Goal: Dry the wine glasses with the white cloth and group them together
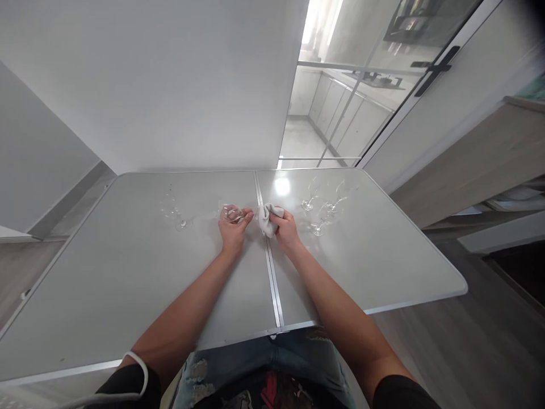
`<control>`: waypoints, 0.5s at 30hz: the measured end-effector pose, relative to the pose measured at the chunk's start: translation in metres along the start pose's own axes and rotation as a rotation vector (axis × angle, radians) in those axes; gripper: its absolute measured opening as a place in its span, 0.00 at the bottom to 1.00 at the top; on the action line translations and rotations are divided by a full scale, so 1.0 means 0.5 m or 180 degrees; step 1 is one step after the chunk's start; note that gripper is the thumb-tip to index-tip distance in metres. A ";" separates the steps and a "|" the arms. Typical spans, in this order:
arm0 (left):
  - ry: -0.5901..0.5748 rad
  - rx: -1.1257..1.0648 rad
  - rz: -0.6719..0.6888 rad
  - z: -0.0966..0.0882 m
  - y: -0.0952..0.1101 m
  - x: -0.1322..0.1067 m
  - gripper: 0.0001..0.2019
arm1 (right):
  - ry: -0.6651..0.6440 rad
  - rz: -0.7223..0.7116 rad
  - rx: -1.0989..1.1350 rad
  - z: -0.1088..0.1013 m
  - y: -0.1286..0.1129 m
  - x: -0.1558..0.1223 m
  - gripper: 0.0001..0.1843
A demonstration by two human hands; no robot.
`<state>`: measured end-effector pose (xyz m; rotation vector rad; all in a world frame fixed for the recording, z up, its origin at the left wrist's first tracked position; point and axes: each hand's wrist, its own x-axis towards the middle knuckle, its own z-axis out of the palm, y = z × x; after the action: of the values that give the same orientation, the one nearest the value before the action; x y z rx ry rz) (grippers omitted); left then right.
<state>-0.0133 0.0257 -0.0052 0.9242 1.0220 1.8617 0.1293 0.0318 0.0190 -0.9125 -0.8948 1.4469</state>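
My left hand (233,227) is closed round a clear wine glass (229,213) that lies sideways above the grey folding table (128,272), its stem pointing left. Just to its right, my right hand (286,227) grips a small grey cloth (267,218), bunched up and close to the glass's rim. Both hands hover over the table's middle seam (272,278).
One clear wine glass (175,213) stands to the left of my hands. Three more glasses (323,207) stand together to the right. A white wall rises behind the table, with a glass door (340,113) at the back right and a wooden counter (481,153) far right.
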 end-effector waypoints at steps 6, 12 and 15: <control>0.0149 -0.0047 -0.0067 -0.006 -0.005 0.006 0.26 | -0.0028 -0.0123 0.0228 0.002 -0.034 -0.012 0.11; -0.0034 -0.0002 -0.0090 0.002 -0.005 -0.001 0.25 | -0.0078 -0.0763 -0.0777 0.011 -0.053 -0.035 0.12; 0.0021 0.0041 -0.0037 0.002 -0.007 0.000 0.25 | -0.0087 -0.1261 -0.1221 0.014 -0.056 -0.043 0.05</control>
<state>-0.0114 0.0273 -0.0079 0.9185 1.0423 1.8516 0.1354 0.0118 0.0483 -0.9285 -1.3203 0.9653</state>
